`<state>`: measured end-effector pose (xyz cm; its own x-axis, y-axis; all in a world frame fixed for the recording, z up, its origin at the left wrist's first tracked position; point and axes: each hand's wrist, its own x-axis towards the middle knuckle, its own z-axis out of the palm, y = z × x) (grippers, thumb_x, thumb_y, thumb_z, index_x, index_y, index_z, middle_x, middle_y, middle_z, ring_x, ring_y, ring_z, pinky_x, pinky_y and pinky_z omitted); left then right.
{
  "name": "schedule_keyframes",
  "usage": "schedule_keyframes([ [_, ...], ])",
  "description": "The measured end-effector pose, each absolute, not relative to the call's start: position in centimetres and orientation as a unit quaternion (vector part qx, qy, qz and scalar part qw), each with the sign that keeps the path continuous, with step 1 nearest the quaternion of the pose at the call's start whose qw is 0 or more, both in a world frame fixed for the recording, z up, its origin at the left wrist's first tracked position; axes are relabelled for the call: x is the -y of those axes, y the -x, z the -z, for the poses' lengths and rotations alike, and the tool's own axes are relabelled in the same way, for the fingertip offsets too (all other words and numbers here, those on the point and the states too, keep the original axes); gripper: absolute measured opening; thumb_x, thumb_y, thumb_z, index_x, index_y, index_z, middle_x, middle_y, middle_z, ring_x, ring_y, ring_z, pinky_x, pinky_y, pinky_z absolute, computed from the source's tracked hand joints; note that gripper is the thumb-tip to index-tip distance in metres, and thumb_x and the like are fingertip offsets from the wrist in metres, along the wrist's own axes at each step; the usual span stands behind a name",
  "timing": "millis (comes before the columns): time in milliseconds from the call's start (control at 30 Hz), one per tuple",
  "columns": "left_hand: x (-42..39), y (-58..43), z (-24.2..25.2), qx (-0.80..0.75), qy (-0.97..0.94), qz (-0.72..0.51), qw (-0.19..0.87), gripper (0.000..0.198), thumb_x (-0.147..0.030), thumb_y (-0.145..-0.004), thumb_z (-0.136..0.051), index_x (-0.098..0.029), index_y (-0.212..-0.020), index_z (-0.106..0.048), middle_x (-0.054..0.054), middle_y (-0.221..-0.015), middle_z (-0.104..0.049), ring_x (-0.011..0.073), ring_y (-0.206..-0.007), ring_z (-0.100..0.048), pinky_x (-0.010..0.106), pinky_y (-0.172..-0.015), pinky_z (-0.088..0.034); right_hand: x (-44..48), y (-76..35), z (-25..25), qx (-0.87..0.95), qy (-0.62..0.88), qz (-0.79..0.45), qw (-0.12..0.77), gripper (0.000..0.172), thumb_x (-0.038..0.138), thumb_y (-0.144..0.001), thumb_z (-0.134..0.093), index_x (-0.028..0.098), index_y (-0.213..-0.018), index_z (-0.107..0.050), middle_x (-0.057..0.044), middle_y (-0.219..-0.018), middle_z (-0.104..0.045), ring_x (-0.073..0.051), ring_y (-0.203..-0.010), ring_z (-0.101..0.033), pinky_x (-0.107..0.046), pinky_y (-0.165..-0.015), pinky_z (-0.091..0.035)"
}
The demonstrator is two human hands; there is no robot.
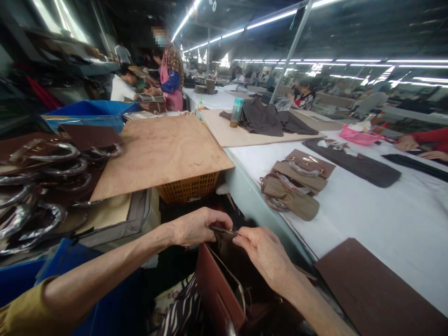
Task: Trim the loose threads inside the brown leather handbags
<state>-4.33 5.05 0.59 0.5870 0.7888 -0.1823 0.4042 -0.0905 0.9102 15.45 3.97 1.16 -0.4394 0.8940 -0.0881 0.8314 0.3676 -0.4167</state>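
My left hand is closed in a pinch on the top edge of a dark brown bag piece held low in front of me. My right hand meets it from the right, its fingers pinched on the same thin edge at a small metal part. The piece's reddish-brown panel stands upright below both hands, and a striped cloth lies under it.
A plywood board rests on an orange basket. Plastic-wrapped bag handles pile up at left above blue bins. Tan bags and dark panels lie on the white table. Other people work behind and at right.
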Motion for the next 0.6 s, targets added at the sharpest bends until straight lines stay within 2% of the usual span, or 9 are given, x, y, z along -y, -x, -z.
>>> schedule_keyframes([
  [100, -4.9, 4.4, -1.6, -0.392, -0.776, -0.186, 0.459, 0.039, -0.004, -0.060, -0.049, -0.018, -0.096, -0.058, -0.001, -0.094, -0.055, 0.0141, -0.084, -0.050, 0.022, -0.076, -0.039, -4.2, -15.4, -1.2, 0.819, 0.527, -0.212, 0.079, 0.024, 0.026, -0.084, -0.049, 0.020, -0.060, -0.051, 0.005, -0.053, -0.043, -0.010, -0.056, -0.038, -0.023, -0.055, -0.021],
  [167, -5.0, 4.6, -1.8, -0.386, -0.784, -0.178, 0.453, 0.036, -0.005, -0.062, -0.051, -0.018, -0.095, -0.057, -0.001, -0.093, -0.054, 0.0136, -0.083, -0.050, 0.022, -0.073, -0.039, -4.3, -15.3, -1.1, 0.817, 0.527, -0.219, 0.082, 0.025, 0.026, -0.083, -0.050, 0.020, -0.060, -0.051, 0.006, -0.052, -0.041, -0.009, -0.054, -0.035, -0.022, -0.054, -0.021],
  [300, -5.2, 4.8, -0.8, -0.389, -0.722, -0.183, 0.542, 0.045, -0.004, -0.060, -0.047, -0.019, -0.102, -0.050, -0.002, -0.086, -0.057, 0.0123, -0.075, -0.050, 0.021, -0.065, -0.038, -4.3, -15.3, -0.9, 0.822, 0.519, -0.218, 0.085, 0.024, 0.027, -0.083, -0.051, 0.020, -0.060, -0.053, 0.006, -0.052, -0.041, -0.009, -0.053, -0.033, -0.022, -0.053, -0.021],
  [400, -5.0, 4.7, 0.4, -0.420, -0.663, -0.201, 0.587, 0.049, -0.004, -0.056, -0.043, -0.018, -0.103, -0.046, -0.002, -0.081, -0.060, 0.0110, -0.067, -0.049, 0.020, -0.058, -0.035, -4.3, -15.3, -0.8, 0.823, 0.520, -0.213, 0.082, 0.023, 0.027, -0.083, -0.051, 0.020, -0.062, -0.056, 0.005, -0.054, -0.046, -0.009, -0.053, -0.036, -0.022, -0.052, -0.022],
  [533, -4.5, 4.5, 1.4, -0.497, -0.607, -0.220, 0.580, 0.045, -0.006, -0.055, -0.043, -0.016, -0.098, -0.048, -0.004, -0.066, -0.058, 0.0087, -0.054, -0.042, 0.020, -0.050, -0.029, -4.5, -15.3, -0.9, 0.834, 0.484, -0.246, 0.099, 0.012, 0.024, -0.084, -0.050, 0.026, -0.084, -0.062, 0.005, -0.062, -0.057, -0.010, -0.058, -0.048, -0.022, -0.058, -0.030],
  [600, -4.3, 4.4, 1.5, -0.499, -0.608, -0.230, 0.573, 0.045, -0.006, -0.053, -0.042, -0.016, -0.096, -0.049, -0.004, -0.063, -0.057, 0.0078, -0.051, -0.039, 0.019, -0.047, -0.024, -4.5, -15.1, -1.0, 0.840, 0.463, -0.253, 0.129, 0.019, 0.020, -0.082, -0.052, 0.029, -0.097, -0.059, 0.005, -0.076, -0.062, -0.012, -0.067, -0.053, -0.022, -0.064, -0.035],
])
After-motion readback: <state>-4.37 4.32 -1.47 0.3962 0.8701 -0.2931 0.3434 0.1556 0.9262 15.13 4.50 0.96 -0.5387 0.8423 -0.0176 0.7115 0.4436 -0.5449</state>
